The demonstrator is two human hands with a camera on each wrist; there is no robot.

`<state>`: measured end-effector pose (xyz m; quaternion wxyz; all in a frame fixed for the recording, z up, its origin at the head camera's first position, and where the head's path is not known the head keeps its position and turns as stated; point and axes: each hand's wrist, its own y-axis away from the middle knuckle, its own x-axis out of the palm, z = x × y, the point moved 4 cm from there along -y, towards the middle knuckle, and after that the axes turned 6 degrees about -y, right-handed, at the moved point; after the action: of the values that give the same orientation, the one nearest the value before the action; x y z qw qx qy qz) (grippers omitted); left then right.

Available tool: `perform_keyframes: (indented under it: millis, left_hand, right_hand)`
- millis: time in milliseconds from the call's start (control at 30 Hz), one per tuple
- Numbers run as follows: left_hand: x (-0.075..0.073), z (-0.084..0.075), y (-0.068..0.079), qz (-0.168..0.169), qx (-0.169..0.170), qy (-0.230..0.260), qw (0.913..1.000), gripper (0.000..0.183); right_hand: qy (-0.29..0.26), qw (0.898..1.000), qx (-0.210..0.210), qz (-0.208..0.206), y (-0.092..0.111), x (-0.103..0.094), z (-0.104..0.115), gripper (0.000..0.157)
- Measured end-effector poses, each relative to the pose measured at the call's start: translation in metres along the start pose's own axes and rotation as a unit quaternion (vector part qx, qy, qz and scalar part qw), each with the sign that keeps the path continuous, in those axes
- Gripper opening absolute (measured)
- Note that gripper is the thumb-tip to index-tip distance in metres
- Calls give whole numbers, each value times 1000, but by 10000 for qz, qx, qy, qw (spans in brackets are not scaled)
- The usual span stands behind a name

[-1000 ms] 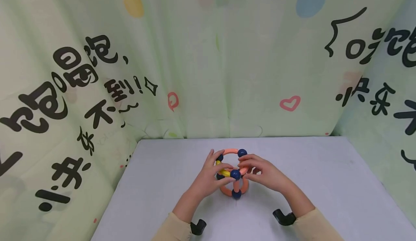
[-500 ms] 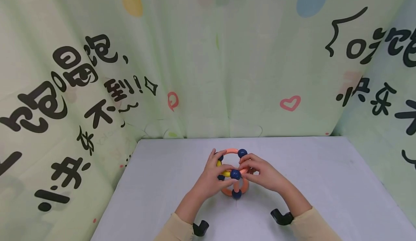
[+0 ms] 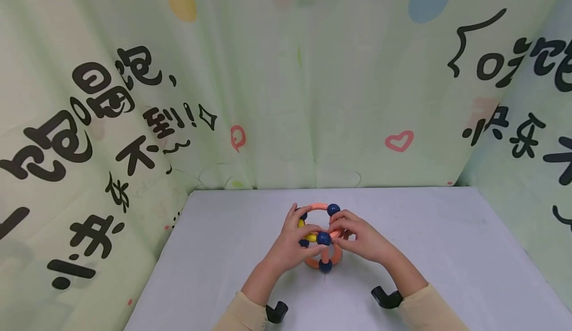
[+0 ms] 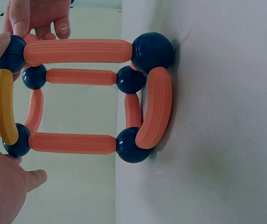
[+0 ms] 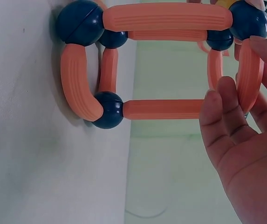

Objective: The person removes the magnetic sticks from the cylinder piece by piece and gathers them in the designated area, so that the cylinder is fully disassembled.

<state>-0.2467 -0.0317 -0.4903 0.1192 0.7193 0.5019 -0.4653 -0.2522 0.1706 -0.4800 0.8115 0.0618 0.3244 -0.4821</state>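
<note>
At near top, navy ball (image 3: 323,238) is gripped by left hand (image 3: 286,245), coral rod (image 5: 250,77) by right hand (image 3: 364,237); even seating advised.

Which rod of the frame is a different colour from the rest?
The curved top rod by the left hand, joining two blue balls: it is yellow, while the other visible rods are orange.

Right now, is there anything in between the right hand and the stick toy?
Nothing I can see: the right hand holds the stick toy directly, by a curved orange stick at its top. The left hand holds the other side, not in between.
</note>
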Motion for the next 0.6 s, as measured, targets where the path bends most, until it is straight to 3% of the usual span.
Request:
perform_keyframes:
  millis: [333,600]
  left_hand:
    - [1,1,1,-60,53,69,9999,25]
    - [1,3,1,8,-23,108,9999,26]
  right_hand:
    - [-70,9998,-130,-109,0,2,1,19]
    - [-9,9980,-345,-526,5,1,-5,15]
